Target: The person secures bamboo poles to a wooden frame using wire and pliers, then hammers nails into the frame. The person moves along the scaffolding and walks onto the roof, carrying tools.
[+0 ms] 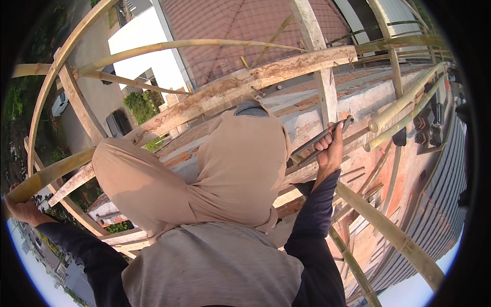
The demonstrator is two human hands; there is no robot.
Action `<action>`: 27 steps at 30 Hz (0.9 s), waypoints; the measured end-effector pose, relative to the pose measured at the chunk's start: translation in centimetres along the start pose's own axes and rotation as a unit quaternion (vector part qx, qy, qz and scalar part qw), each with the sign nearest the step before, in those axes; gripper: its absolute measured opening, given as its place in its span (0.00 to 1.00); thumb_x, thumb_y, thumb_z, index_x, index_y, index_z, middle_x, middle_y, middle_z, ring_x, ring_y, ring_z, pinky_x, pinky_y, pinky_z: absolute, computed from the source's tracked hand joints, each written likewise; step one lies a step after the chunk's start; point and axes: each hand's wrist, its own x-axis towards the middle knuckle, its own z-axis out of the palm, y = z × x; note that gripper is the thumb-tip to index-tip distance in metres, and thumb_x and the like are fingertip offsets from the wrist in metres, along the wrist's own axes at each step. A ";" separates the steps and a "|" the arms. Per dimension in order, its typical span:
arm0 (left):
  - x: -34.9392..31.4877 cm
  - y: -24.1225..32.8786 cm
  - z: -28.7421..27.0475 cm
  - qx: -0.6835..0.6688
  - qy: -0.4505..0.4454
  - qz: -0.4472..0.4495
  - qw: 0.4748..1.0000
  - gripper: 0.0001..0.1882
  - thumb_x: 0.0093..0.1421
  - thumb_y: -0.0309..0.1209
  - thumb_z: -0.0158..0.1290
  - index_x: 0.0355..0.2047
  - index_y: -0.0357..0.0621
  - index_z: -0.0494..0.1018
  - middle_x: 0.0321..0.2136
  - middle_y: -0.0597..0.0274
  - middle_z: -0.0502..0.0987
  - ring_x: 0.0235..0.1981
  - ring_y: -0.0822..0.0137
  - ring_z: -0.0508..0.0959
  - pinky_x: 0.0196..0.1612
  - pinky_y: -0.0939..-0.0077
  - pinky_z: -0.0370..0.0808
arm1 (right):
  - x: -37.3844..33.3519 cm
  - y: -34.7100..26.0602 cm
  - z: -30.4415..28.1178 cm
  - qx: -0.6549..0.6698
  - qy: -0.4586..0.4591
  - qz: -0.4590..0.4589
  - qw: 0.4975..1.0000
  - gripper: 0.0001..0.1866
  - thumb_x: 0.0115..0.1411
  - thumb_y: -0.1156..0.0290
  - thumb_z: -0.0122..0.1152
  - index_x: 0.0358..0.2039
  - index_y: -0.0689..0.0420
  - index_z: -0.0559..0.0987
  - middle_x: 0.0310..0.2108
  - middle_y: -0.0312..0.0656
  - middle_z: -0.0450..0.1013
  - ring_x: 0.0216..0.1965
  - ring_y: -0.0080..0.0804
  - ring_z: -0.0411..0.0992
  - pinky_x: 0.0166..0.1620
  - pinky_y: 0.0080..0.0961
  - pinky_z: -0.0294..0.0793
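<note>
At the far left my left hand (26,211) is closed round a thick bamboo pole (53,174), near the rim of the picture; part of its fingers is hidden. My right hand (331,147) is raised to the right of my knee, its fingers wrapped round a long dark tool (318,139) with two handles, like pincers. The tool's head points up and right, and its handles reach down and left. Just beyond this hand an upright wooden post (323,87) crosses a stained plank (230,84). My bent legs in tan trousers fill the middle.
I am high up among wooden and bamboo scaffolding. Two bamboo poles (401,110) jut toward my right hand, and another pole (391,233) slants below it. A brick wall (307,120) runs alongside. Far below are a driveway (92,48), parked vehicles (118,123) and a tiled roof (215,30).
</note>
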 end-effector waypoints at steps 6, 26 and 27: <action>-1.3 1.8 1.2 0.009 0.033 -0.031 0.999 0.28 0.63 0.43 0.49 0.45 0.22 0.71 0.42 0.41 0.76 0.47 0.50 0.76 0.57 0.52 0.69 | 5.5 9.2 -8.6 -0.134 0.220 0.106 0.960 0.27 0.64 0.39 0.49 0.34 0.54 0.73 0.25 0.35 0.60 0.21 0.25 0.59 0.21 0.25 0.64; -4.3 4.0 5.3 0.082 0.065 -0.028 0.994 0.27 0.65 0.46 0.44 0.42 0.28 0.74 0.39 0.47 0.77 0.45 0.54 0.76 0.55 0.57 0.69 | 10.4 13.3 -14.1 -0.607 0.346 -0.061 0.713 0.34 0.61 0.55 0.58 0.55 0.75 0.67 0.46 0.64 0.73 0.46 0.57 0.74 0.50 0.41 0.74; -4.3 4.0 5.2 0.078 0.062 -0.027 0.995 0.27 0.64 0.46 0.44 0.42 0.28 0.74 0.39 0.47 0.77 0.45 0.54 0.76 0.55 0.57 0.69 | 10.3 13.4 -14.2 -0.630 0.341 -0.059 0.695 0.35 0.60 0.54 0.58 0.55 0.76 0.67 0.48 0.66 0.72 0.49 0.59 0.73 0.53 0.41 0.72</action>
